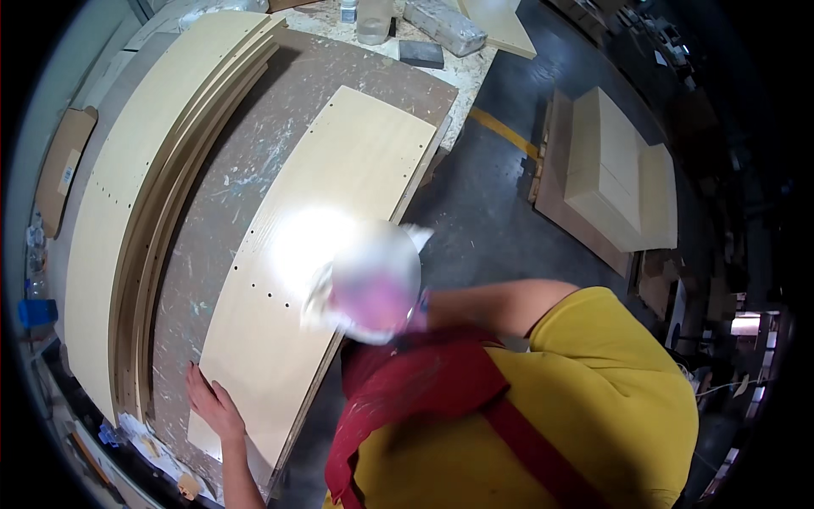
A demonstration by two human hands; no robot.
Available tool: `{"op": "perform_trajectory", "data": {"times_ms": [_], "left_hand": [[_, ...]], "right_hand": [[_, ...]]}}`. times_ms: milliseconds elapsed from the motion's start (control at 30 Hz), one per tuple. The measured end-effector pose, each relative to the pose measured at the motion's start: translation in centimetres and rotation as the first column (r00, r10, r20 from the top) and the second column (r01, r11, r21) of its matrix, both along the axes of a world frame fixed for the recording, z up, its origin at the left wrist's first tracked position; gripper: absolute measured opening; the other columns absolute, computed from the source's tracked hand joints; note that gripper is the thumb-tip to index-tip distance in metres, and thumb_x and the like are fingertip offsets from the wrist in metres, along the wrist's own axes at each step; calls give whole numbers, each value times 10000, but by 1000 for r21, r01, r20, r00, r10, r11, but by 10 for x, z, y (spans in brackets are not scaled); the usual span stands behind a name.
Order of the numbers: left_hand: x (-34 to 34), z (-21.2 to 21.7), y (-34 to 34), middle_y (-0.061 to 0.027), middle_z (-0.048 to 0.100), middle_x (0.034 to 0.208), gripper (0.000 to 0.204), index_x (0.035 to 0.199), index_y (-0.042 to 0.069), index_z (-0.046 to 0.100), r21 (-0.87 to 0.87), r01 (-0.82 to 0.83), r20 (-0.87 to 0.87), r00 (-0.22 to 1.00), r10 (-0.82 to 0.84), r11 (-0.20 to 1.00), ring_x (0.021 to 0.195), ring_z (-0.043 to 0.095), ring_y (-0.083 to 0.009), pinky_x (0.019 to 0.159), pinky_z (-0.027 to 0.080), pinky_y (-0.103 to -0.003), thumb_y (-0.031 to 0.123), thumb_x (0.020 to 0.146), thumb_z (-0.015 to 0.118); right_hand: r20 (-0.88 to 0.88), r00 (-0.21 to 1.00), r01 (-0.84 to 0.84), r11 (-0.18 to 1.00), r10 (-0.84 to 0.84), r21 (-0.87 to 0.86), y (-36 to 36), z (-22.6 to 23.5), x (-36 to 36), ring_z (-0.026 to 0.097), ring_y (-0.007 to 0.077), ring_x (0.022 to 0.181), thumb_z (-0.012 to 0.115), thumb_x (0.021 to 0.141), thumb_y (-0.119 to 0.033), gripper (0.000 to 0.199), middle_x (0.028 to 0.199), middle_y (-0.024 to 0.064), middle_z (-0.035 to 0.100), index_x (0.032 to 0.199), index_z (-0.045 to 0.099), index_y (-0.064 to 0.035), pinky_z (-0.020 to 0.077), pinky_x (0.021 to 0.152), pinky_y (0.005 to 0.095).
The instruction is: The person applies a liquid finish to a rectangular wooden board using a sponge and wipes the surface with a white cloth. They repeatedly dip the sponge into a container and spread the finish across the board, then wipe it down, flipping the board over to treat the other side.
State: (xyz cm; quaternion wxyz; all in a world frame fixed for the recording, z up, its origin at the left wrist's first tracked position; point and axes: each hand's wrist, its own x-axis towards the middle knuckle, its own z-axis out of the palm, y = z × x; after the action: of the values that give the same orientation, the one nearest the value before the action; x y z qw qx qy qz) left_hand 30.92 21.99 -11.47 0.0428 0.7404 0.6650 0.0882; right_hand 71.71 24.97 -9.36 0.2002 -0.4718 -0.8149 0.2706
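A pale wooden panel with rows of small drilled holes lies flat on a paint-stained brown worktop. My left hand rests flat on the panel's near left edge, fingers spread. My right hand is over the panel's right edge, blurred and in a bright glare. It appears closed on a white cloth that sticks out around it. My yellow shirt and red apron straps fill the lower right.
A stack of long pale panels lies along the left side of the bench. A clear container and a grey block sit at the far end. Stacked pale boards rest on the floor to the right.
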Motion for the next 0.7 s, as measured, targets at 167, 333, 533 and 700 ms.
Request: {"op": "perform_trajectory", "data": {"times_ms": [167, 333, 533, 700], "left_hand": [[0, 3, -2, -159, 391, 1451, 474, 1386, 21, 391, 17, -12, 5, 1000, 12, 1000, 1340, 334, -363, 1106, 219, -471, 249, 971, 385], [-9, -21, -6, -168, 422, 1427, 502, 1350, 29, 457, 56, -59, 178, 983, 48, 997, 1296, 391, -355, 1091, 258, -459, 175, 870, 479], [-8, -13, 2, -146, 493, 1335, 448, 1243, 84, 532, 232, -68, 70, 996, 53, 970, 1235, 453, -333, 1024, 335, -488, 273, 842, 597], [-48, 6, -10, -189, 528, 1270, 404, 1208, 37, 541, 165, -73, 179, 983, 43, 984, 1182, 477, -370, 992, 376, -455, 224, 852, 579]], "right_hand": [[-491, 867, -167, 978, 86, -123, 26, -39, 26, 596, 237, 1084, 570, 836, -192, 315, 1181, 96, 592, 1140, 602, -116, 474, 924, 365], [29, 951, 296, 934, -307, 199, 91, 21, 143, 613, 347, 977, 608, 821, -196, 429, 1086, 184, 625, 1221, 552, -50, 504, 836, 433], [256, 843, -528, 821, 474, 218, -9, 2, -73, 631, 316, 800, 629, 739, -157, 313, 840, 179, 616, 1025, 599, -35, 521, 715, 425], [1, 604, -796, 603, 797, 46, -44, 12, -200, 617, 341, 864, 634, 727, -140, 266, 911, 160, 596, 956, 533, -50, 516, 749, 439]]}}
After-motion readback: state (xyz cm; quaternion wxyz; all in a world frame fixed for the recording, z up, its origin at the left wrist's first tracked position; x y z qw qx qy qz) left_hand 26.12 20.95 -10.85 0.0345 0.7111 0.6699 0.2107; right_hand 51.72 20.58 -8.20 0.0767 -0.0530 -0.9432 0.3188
